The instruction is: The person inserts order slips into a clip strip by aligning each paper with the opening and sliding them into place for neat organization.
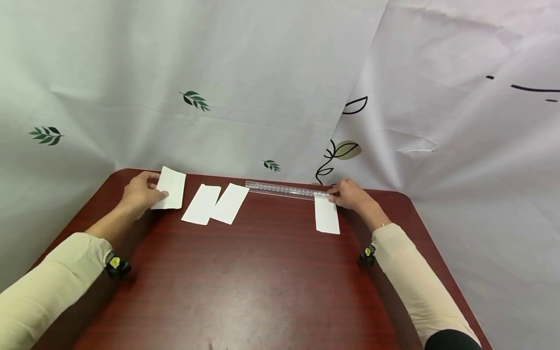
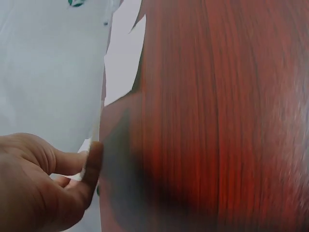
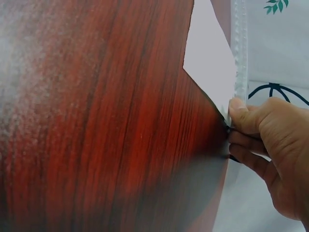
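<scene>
At the far left of the table, my left hand (image 1: 137,194) pinches a white paper slip (image 1: 172,187) between thumb and fingers, holding it tilted up. Two more white slips, a left one (image 1: 202,204) and a right one (image 1: 230,203), lie just to the right, their edges close together. A clear plastic ruler (image 1: 280,188) runs along the far edge. My right hand (image 1: 350,195) grips its right end, thumb on the near side in the right wrist view. Another white slip (image 1: 327,216) extends from under that end. Something thin and dark (image 3: 234,129) shows between the right fingers.
The dark red wooden table (image 1: 245,272) has rounded far corners. White curtain-like cloth (image 1: 245,97) with printed leaves hangs right behind the far edge and along both sides. Each wrist carries a small black camera, such as the left one (image 1: 117,266).
</scene>
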A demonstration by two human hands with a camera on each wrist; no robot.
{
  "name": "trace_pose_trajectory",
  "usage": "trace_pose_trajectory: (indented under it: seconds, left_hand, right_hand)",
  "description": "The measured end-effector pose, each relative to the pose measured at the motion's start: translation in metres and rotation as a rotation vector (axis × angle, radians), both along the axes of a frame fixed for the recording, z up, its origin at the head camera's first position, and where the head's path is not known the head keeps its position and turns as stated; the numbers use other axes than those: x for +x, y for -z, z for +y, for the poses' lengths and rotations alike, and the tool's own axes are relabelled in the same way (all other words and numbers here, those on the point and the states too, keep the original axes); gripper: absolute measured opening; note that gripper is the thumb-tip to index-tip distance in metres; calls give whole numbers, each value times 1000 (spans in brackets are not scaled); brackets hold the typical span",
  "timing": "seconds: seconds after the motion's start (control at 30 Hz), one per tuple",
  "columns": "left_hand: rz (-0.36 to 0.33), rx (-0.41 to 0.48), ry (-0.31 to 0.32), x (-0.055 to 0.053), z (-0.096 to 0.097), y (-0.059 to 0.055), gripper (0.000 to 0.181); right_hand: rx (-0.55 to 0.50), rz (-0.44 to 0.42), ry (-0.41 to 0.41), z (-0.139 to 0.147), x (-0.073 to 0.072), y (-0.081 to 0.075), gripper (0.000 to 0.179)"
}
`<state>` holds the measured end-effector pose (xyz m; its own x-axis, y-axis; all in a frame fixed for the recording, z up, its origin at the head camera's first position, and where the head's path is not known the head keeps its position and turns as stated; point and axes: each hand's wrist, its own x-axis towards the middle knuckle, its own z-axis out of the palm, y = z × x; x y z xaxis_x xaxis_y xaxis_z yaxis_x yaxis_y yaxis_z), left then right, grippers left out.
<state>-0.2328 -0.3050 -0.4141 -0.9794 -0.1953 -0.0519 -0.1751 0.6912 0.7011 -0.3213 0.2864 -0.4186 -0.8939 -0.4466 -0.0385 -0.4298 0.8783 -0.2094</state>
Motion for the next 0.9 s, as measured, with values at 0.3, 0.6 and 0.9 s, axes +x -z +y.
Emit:
trace_pose_trajectory:
  seconds: [0.3, 0.6, 0.9]
  left_hand:
    - [-12, 248, 123, 5, 51, -4, 73]
    - [-117, 332, 177, 7, 94, -7, 73]
    - [-152, 354, 164, 5, 114, -1, 72]
  right_hand:
    - [28, 26, -46, 5, -3, -1, 27]
    - [10, 28, -41, 11, -1, -2, 26]
    - [-12, -9, -2, 12, 0, 0, 27]
